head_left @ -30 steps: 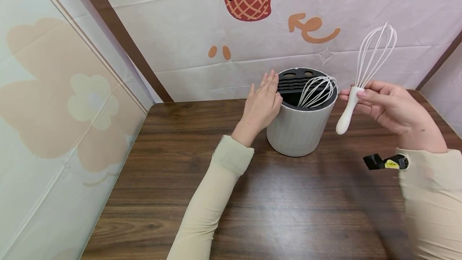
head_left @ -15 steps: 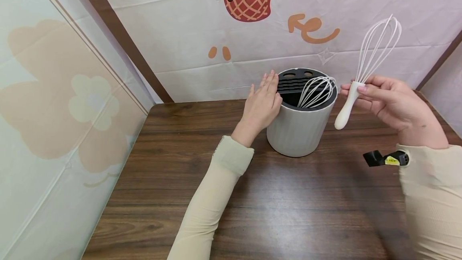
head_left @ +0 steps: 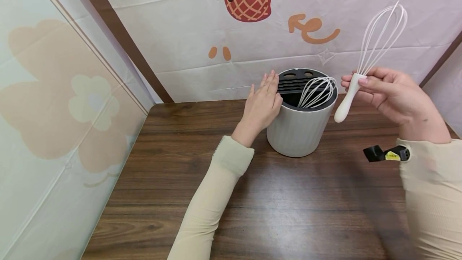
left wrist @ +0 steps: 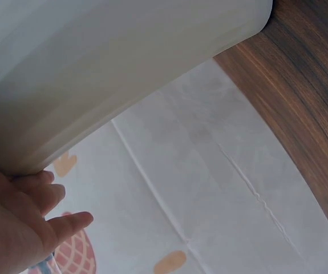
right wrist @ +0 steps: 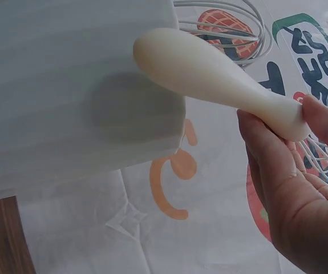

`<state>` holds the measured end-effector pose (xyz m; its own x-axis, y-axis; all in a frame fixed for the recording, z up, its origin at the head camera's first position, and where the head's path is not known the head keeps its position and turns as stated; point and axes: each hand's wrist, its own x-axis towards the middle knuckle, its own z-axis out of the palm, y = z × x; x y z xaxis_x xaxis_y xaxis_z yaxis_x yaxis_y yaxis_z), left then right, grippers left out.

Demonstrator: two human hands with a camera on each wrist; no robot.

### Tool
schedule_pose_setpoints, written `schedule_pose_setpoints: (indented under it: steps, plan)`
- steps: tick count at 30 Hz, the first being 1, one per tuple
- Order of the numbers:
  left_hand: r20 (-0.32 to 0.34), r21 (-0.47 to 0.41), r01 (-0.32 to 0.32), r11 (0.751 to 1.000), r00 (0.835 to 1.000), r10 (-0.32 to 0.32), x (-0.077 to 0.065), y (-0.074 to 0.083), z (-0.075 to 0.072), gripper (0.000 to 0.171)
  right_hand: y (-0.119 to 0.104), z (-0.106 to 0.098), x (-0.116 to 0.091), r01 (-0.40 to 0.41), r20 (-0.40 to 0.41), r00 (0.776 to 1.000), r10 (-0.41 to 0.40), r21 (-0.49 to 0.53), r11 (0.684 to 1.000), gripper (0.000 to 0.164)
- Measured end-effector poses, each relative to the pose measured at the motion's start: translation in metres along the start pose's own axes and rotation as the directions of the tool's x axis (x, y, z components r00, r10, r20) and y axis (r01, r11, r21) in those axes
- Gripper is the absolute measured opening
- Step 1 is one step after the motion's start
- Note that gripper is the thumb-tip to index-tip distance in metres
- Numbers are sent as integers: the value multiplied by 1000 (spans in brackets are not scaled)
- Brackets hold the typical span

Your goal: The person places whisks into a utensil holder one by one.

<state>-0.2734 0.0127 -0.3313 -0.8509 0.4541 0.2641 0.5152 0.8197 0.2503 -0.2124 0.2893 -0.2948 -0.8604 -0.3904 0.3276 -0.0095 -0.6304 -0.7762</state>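
Note:
My right hand (head_left: 400,95) pinches a white whisk (head_left: 348,99) at the top of its handle, with thumb and fingers just below the wires. The whisk tilts in the air right of the holder, wires up and handle end down. In the right wrist view its handle (right wrist: 203,65) overlaps the holder's side. A light grey utensil holder (head_left: 299,131) with a black slotted top stands on the table. A second whisk (head_left: 317,91) stands in its front opening, handle hidden inside. My left hand (head_left: 261,101) rests against the holder's left rim with fingers extended.
The dark wooden table (head_left: 288,212) runs up to a patterned cloth backdrop (head_left: 173,23) close behind the holder. Another cloth panel (head_left: 54,131) borders the left side. A small black device (head_left: 386,154) sits at the right sleeve cuff.
My right hand has risen slightly, lifting the whisk higher beside the holder. The left hand, the holder and the second whisk have stayed in place.

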Motion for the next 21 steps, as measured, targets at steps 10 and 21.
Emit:
schedule_pose_setpoints:
  steps: [10,21]
  plan:
    - [7,-1,3,1000,1000,-3,0,0,0,54,-3,2,3,13,-10,1000,-13,6,1000,27]
    - [8,-1,6,1000,1000,-6,0,0,0,54,-5,8,12,40,-39,998,-40,5,999,26]
